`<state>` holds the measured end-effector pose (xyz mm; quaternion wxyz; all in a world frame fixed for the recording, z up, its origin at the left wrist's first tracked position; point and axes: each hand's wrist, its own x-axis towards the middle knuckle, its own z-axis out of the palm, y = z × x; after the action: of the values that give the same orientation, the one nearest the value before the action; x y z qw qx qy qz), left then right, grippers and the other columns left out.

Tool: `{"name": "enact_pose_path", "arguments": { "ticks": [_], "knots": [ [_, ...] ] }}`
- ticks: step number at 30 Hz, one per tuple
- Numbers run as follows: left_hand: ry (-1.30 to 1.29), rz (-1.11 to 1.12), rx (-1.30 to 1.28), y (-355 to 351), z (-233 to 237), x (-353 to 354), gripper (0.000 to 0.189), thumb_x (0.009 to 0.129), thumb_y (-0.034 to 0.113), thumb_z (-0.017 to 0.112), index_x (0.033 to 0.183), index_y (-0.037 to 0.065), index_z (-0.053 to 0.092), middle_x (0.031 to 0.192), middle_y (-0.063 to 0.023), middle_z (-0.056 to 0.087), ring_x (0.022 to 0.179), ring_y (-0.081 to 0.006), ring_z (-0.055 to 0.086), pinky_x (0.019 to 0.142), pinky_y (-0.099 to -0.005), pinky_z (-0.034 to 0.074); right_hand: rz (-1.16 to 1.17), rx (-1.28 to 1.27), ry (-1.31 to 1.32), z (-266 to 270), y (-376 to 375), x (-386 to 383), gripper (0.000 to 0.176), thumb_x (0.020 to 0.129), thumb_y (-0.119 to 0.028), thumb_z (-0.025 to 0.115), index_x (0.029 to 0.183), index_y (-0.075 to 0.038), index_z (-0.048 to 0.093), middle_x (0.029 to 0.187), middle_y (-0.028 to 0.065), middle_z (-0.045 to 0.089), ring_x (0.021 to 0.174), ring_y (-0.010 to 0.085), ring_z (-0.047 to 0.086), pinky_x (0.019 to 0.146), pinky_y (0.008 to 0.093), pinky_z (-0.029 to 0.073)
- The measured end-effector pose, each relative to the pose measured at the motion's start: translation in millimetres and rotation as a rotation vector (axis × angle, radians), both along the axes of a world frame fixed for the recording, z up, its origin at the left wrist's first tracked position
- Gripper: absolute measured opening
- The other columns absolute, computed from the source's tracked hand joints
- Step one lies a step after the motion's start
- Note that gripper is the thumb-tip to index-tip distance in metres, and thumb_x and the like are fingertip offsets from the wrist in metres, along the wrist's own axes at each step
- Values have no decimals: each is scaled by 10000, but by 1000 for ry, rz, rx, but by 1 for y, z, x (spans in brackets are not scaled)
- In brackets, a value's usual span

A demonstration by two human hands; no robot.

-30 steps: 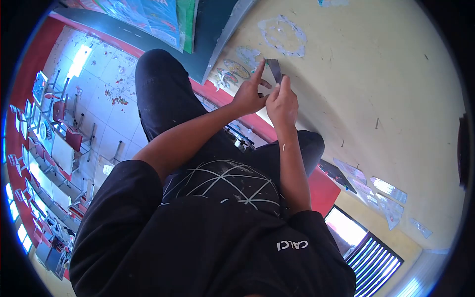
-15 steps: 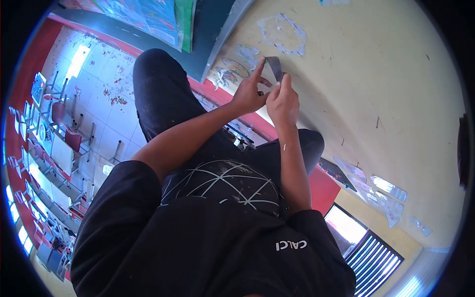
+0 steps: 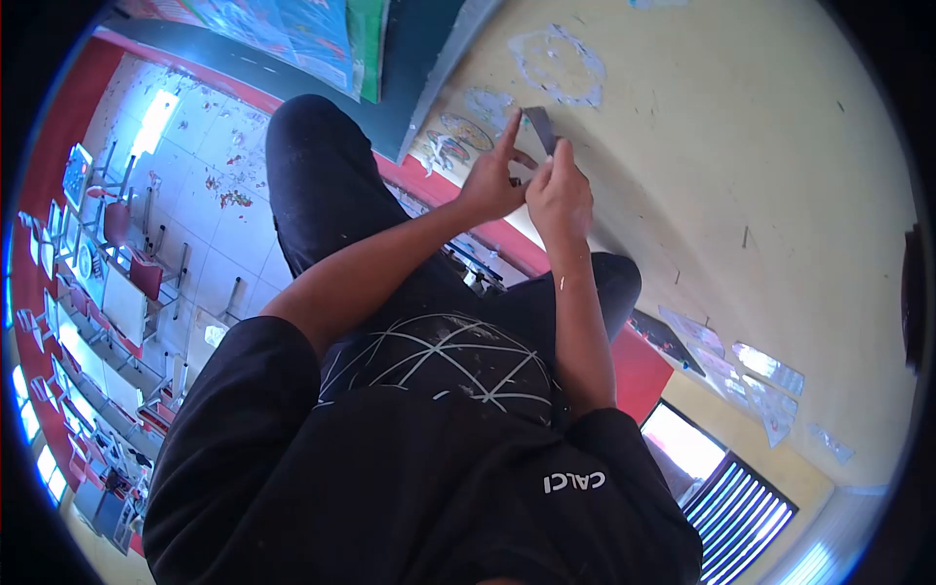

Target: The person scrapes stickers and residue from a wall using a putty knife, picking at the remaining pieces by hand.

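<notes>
My right hand (image 3: 561,195) is closed around a putty knife, whose flat dark blade (image 3: 539,127) points up and away from me near the pale yellow wall. The handle is mostly hidden in my fist. My left hand (image 3: 495,183) is just to the left, its index finger stretched out with the tip at the blade's corner. Its thumb reaches toward my right hand, and the other fingers are partly bent. Beyond the blade, a ring of whitish paper residue (image 3: 558,66) clings to the wall, with smaller torn patches (image 3: 466,131) beside it.
A dark green board (image 3: 414,73) with plastic-covered sheets (image 3: 283,34) is at upper left. Torn clear and white strips (image 3: 770,405) and several nails stick to the wall at right. Chairs and desks (image 3: 122,302) stand far below on the tiled floor (image 3: 210,185), strewn with scraps.
The putty knife's blade has tilted slightly in my right hand. My left index fingertip stays by its corner, and both arms have barely moved.
</notes>
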<state>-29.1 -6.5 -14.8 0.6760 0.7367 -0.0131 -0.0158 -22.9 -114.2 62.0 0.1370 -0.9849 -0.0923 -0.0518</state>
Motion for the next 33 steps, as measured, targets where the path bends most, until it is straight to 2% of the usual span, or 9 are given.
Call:
{"name": "enact_pose_path", "arguments": {
  "ticks": [4,11,15,21,23,26,29,33],
  "knots": [
    [-70,-3,26,-2,-1,5,1071,741,94,740,1554,66,44,973,-136,705,670,-254,675,642,-344,547,2,-13,46,8,-3,2,190,908,-108,517,1092,-70,494,845,214,667,801,419,655,674,546,500],
    [-37,-23,-32,-2,2,4,1081,735,84,739,1562,89,43,975,-118,704,656,-220,657,655,-312,529,52,-83,35,23,-13,7,217,904,-130,529,1117,-92,506,866,183,675,831,397,660,675,527,514],
    [2,-58,-191,-4,-3,0,1082,744,77,729,1567,114,29,997,-124,700,658,-189,652,665,-309,530,80,-165,100,19,-7,16,250,900,-144,539,1147,-123,502,878,172,677,827,389,666,675,516,523],
    [77,-102,-295,7,6,0,1078,754,48,710,1571,143,13,1035,-139,689,674,-172,665,646,-298,540,73,-241,125,52,-2,13,289,896,-153,551,1178,-152,488,905,177,675,825,392,670,683,517,529],
    [72,-110,-303,5,9,1,1072,756,32,702,1570,145,14,1048,-141,684,684,-169,678,638,-295,553,94,-252,117,38,-6,15,272,894,-150,550,1161,-151,502,902,179,675,826,395,670,689,520,528],
    [16,-93,-241,1,0,3,1065,765,17,695,1567,149,7,1066,-151,673,708,-188,694,640,-307,578,82,-268,125,44,-10,16,274,891,-148,545,1163,-157,517,899,181,676,831,396,672,694,524,527],
    [146,-123,-439,5,11,0,1065,774,15,695,1567,158,-2,1079,-158,665,724,-211,697,658,-320,590,103,-278,156,38,-4,21,311,889,-143,538,1199,-161,516,898,184,678,841,395,675,697,525,527],
    [152,-86,-502,1,10,3,1063,779,10,692,1566,166,-6,1085,-157,662,741,-215,701,664,-323,591,83,-321,203,48,-2,17,358,886,-139,533,1243,-157,508,904,188,682,857,397,676,714,522,533]
  ]
}}
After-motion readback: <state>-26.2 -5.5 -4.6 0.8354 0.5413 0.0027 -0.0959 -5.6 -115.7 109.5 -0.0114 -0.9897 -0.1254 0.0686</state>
